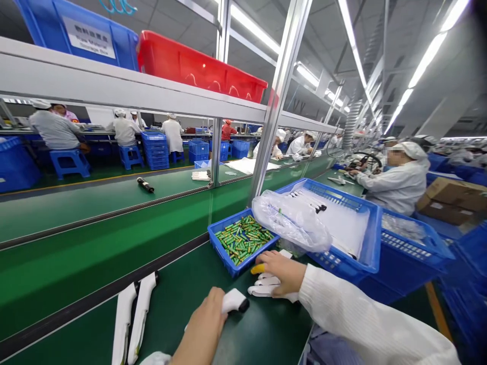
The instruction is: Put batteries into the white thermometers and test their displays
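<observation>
My left hand [205,322], low in the middle of the head view, is closed around a white part [233,300] with a black end. To its right, my right hand [283,271] lies over several white parts [262,290] on the green tabletop, a yellow cover on one finger; its fingertips are bent down onto them and what they grip is hidden. Just behind that hand is a small blue tray [233,269] full of green and gold cylinders [243,238]. Two long white parts [142,314] lie side by side at the left.
A large blue crate [375,238] with white sheets and a clear plastic bag [291,220] stands behind my right hand. A metal post [279,96] rises behind the tray. A black cylinder [145,184] lies on the green conveyor [76,200]. A co-worker [399,177] sits at the right.
</observation>
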Demonstrator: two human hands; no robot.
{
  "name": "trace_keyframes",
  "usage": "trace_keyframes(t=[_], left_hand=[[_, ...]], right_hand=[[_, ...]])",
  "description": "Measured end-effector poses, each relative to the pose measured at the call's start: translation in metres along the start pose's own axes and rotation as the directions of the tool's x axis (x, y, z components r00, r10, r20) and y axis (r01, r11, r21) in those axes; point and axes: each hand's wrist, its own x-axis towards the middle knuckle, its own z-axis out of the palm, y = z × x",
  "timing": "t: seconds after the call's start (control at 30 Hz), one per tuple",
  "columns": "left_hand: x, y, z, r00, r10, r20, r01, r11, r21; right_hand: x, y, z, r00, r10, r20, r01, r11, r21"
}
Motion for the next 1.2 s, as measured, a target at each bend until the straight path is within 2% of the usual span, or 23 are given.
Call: trace_keyframes(t=[0.1,0.2,0.3,0.4,0.43,0.5,0.63,0.8,0.97,1.2], left_hand=[[-0.008,-0.014,-0.026,0.987,-0.135,-0.088,0.100,0.942,-0.321],[-0.015,-0.023,-0.055,0.943,-0.259,-0.208,0.058,0.744,-0.665],[-0.026,-0.029,-0.083,0.879,-0.379,-0.291,-0.036,0.556,-0.831],[-0.043,-0.035,-0.107,0.798,-0.532,-0.284,-0.060,0.399,-0.915],[-0.048,-0.036,-0.114,0.780,-0.567,-0.266,-0.069,0.345,-0.936],[-0.056,-0.038,-0.124,0.773,-0.593,-0.228,-0.094,0.248,-0.964],[-0.064,-0.034,-0.133,0.802,-0.547,-0.242,-0.188,0.154,-0.970],[-0.064,-0.027,-0.132,0.833,-0.495,-0.247,-0.260,0.042,-0.965],[-0.063,-0.022,-0.134,0.832,-0.497,-0.249,-0.343,-0.108,-0.933],[-0.062,-0.023,-0.140,0.793,-0.530,-0.299,-0.459,-0.198,-0.866]], right_hand=[[0.022,0.013,-0.023,0.990,0.102,-0.101,-0.098,0.994,0.052],[0.058,0.037,-0.030,0.955,0.228,-0.188,-0.232,0.973,-0.001],[0.098,0.058,-0.024,0.921,0.320,-0.221,-0.339,0.939,-0.054],[0.124,0.066,-0.015,0.894,0.377,-0.244,-0.409,0.908,-0.096],[0.128,0.066,-0.012,0.888,0.389,-0.246,-0.424,0.899,-0.108],[0.132,0.065,-0.009,0.881,0.407,-0.241,-0.444,0.887,-0.127],[0.129,0.062,-0.008,0.877,0.417,-0.238,-0.457,0.878,-0.142],[0.124,0.061,-0.014,0.864,0.407,-0.296,-0.448,0.890,-0.084],[0.125,0.051,-0.026,0.798,0.380,-0.468,-0.410,0.911,0.039],[0.144,0.023,-0.040,0.705,0.359,-0.612,-0.303,0.932,0.198]])
